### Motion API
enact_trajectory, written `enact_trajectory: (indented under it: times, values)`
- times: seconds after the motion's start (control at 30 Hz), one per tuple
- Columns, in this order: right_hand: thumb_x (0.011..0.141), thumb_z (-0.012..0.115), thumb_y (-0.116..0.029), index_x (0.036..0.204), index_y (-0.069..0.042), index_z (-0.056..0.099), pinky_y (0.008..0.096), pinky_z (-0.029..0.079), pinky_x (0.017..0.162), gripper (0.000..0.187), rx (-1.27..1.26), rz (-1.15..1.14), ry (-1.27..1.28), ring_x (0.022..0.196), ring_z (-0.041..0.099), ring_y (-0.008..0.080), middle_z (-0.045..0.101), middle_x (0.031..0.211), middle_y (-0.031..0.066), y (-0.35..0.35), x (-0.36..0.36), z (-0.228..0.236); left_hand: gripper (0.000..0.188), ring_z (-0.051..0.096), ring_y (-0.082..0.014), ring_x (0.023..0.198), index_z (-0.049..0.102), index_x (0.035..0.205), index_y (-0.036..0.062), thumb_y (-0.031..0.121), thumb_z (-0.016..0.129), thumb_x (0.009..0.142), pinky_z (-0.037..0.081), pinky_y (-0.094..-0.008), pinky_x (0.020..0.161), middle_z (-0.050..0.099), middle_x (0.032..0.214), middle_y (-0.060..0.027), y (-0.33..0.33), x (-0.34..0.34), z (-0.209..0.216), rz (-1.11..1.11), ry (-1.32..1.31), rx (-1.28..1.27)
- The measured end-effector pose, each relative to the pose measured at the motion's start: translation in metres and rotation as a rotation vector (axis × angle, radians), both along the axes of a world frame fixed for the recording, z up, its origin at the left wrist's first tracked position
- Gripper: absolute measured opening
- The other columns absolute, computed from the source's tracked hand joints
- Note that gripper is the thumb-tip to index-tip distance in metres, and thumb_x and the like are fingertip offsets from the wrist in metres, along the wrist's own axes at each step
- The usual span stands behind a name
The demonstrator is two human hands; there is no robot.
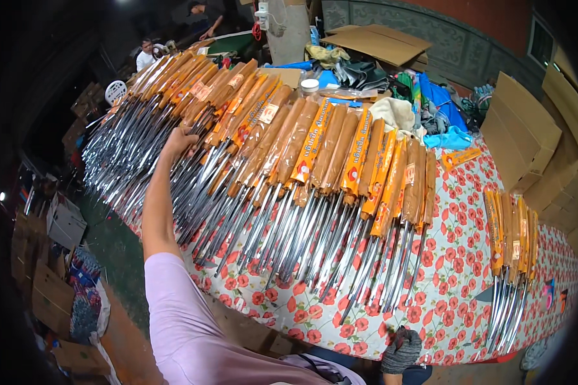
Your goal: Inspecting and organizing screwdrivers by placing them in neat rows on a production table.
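A long, overlapping row of metal rods point(302, 237) with brown and orange wrapped upper ends point(313, 142) covers much of the table. My left hand point(182, 140), bare, reaches far out to the left part of this row. Its fingers are curled round a wrapped rod where the brown covering meets the metal; the fingertips are partly hidden. My right hand point(402, 350), in a grey knitted glove, is at the table's near edge, below the row. It is closed, and what it holds, if anything, is hidden.
A red-flowered tablecloth point(453, 256) covers the table. A smaller bunch of wrapped rods point(512, 240) lies at the right. Behind are a white jar point(309, 86), blue bags point(440, 102) and a white cloth point(395, 114). Cardboard sheets point(519, 128) stand at right; people point(146, 54) are beyond.
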State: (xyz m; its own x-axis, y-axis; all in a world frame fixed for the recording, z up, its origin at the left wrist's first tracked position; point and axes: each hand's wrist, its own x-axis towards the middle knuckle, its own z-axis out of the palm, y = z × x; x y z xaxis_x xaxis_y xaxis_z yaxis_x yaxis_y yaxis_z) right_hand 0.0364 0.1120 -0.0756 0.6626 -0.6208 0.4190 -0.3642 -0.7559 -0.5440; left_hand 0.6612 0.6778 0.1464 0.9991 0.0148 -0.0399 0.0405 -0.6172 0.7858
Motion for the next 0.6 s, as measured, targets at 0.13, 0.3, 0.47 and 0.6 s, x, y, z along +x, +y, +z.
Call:
enact_trajectory:
  times: [0.13, 0.3, 0.47, 0.6]
  values:
    - [0.089, 0.066, -0.012, 0.083, 0.002, 0.064, 0.0420, 0.051, 0.066, 0.016, -0.067, -0.007, 0.009, 0.070, 0.064, 0.0325, 0.065, 0.077, 0.0167, 0.000, 0.005, -0.007, 0.028, 0.072, -0.0341, 0.074, 0.069, 0.105, 0.0018, 0.021, 0.071, 0.085, 0.056, -0.0466, 0.071, 0.071, 0.078, -0.0191, 0.034, 0.016, 0.002, 0.117, -0.223, 0.570]
    - [0.091, 0.067, -0.018, 0.086, 0.004, 0.062, 0.0436, 0.051, 0.070, 0.022, 0.082, -0.030, 0.022, 0.075, 0.063, 0.0340, 0.064, 0.081, 0.0177, -0.001, -0.002, -0.004, 0.028, 0.071, -0.0408, 0.087, 0.068, 0.108, 0.0041, 0.024, 0.067, 0.089, 0.056, -0.0495, 0.080, 0.073, 0.092, -0.0209, -0.015, -0.006, -0.020, 0.424, -0.494, 0.747]
    - [0.088, 0.067, -0.016, 0.086, 0.003, 0.063, 0.0452, 0.051, 0.073, 0.020, 0.183, 0.029, 0.056, 0.080, 0.064, 0.0356, 0.066, 0.086, 0.0176, -0.001, 0.001, -0.002, 0.026, 0.067, -0.0429, 0.101, 0.067, 0.116, 0.0087, 0.019, 0.061, 0.093, 0.053, -0.0518, 0.088, 0.070, 0.115, -0.0194, -0.014, -0.018, -0.035, 0.426, -0.563, 0.732]
    - [0.083, 0.069, -0.015, 0.088, 0.000, 0.067, 0.0450, 0.050, 0.071, 0.016, 0.164, -0.068, 0.054, 0.078, 0.063, 0.0357, 0.065, 0.085, 0.0174, 0.007, -0.006, 0.001, 0.028, 0.064, -0.0413, 0.108, 0.066, 0.123, 0.0090, 0.016, 0.058, 0.096, 0.052, -0.0513, 0.093, 0.066, 0.124, -0.0171, -0.036, -0.025, -0.034, 0.409, -0.732, 0.703]
